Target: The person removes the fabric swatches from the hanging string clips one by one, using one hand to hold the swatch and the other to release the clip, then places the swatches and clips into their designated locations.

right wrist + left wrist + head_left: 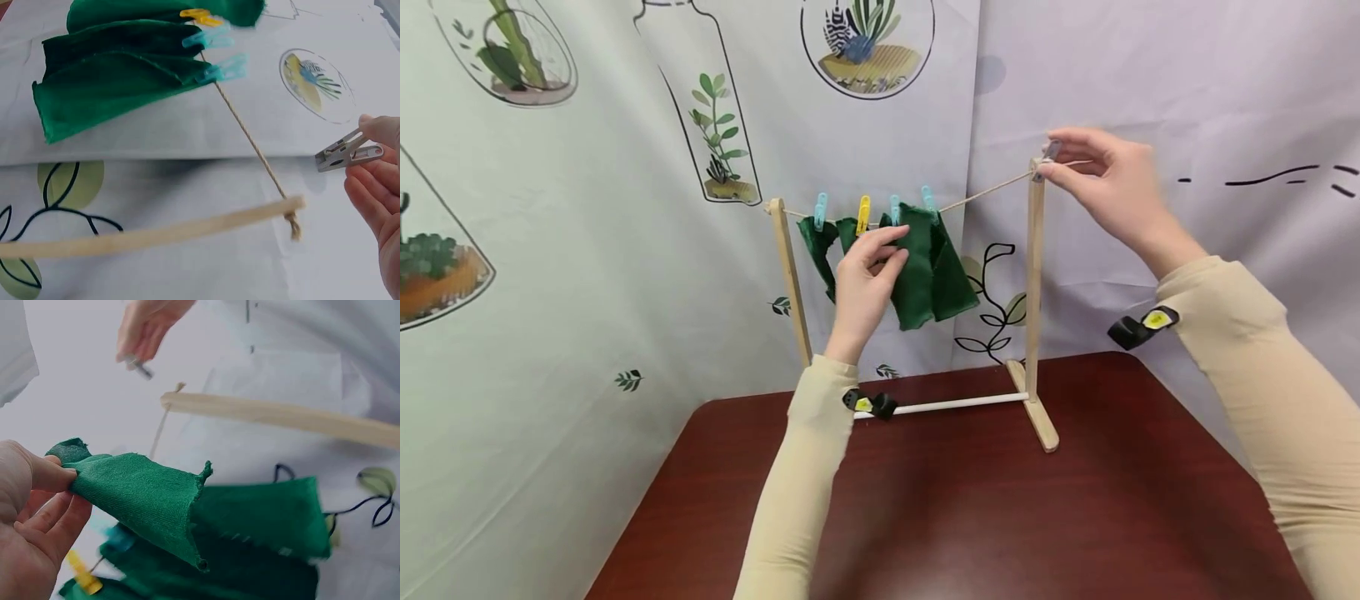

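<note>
My left hand (861,287) pinches a green cloth piece (137,494) by its upper edge between thumb and fingers. The cloth hangs down in front of the clothesline (985,197), overlapping other green cloths (953,279) that are clipped there. Blue clothespins (822,211) and a yellow clothespin (863,215) hold those cloths on the cord. Near the top of the right post, my right hand (1112,187) grips a grey clothespin (344,153) at its handle ends. In the right wrist view this clothespin is apart from the cord and points toward the cloths.
The wooden right post (1035,283) stands on a flat foot (1037,417), joined by a white rod (962,403) to the left side. A left post (792,279) carries the cord's other end. Under the rack is a dark red table (1000,508); behind hangs a printed curtain (865,133).
</note>
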